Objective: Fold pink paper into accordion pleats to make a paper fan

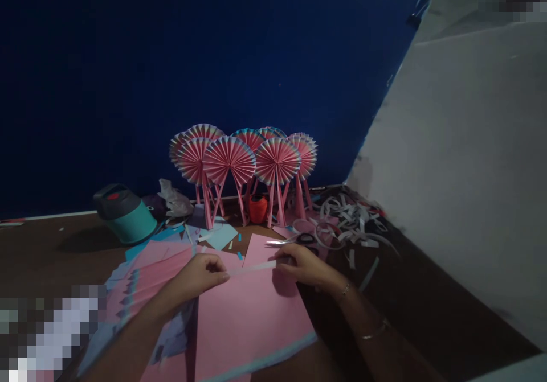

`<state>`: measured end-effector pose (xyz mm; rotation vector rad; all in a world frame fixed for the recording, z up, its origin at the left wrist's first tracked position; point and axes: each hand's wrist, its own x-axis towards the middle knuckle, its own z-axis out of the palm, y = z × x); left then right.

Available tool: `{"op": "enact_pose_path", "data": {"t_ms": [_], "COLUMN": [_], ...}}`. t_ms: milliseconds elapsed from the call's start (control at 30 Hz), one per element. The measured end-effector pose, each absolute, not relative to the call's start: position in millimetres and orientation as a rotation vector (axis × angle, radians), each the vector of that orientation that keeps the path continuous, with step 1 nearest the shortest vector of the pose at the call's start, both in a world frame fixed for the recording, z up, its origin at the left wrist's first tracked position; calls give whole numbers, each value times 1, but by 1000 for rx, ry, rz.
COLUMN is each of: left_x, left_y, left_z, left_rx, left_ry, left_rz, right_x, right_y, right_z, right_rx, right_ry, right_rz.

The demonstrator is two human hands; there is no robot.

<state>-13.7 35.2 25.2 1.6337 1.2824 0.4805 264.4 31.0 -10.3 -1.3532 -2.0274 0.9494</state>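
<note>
A narrow whitish strip (253, 268) is stretched between my two hands, just over a pink paper sheet (252, 313) with a pale blue band along its near edge. Its left end is pinched between the thumb and fingers of my left hand (205, 275). My right hand (302, 265) is closed on the other end; whether the palm hides a roll or anything else, I cannot tell. Scissors (277, 243) lie just beyond my right fingers, blades to the left. Under my left forearm are pleated pink paper (158, 276) and more sheets.
Several round pleated pink paper fans (229, 161) on paired sticks stand at the back, near a blue board (256, 57). A red-orange spool (258, 209) sits among them. Curled white strips (350, 217) pile up on the right. A teal and dark grey container (130, 217) lies tilted at left.
</note>
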Motion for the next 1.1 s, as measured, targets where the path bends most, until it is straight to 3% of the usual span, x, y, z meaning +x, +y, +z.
{"op": "enact_pose_path", "data": {"t_ms": [167,467,733,933,1100], "left_x": [-28,-43,-30,-35,-10], "left_y": [38,46,45,46,46], "left_z": [31,36,23,19,36], "left_rx": [1622,1578,1525,1545,1970], "left_ry": [1324,1306,1291,1344,1440], "left_rz": [520,561,606,569,742], "right_x": [267,261,257,256,253], "right_y": [26,27,30,34,36], "right_z": [-1,-7,-3,-15,-20], "right_rx": [-1394,-1215,-1157,-1186,-1202], "right_ry": [-1962,-1452,-1090,-1165,-1352], "right_rz": [915,1406,1515,1386,1292]}}
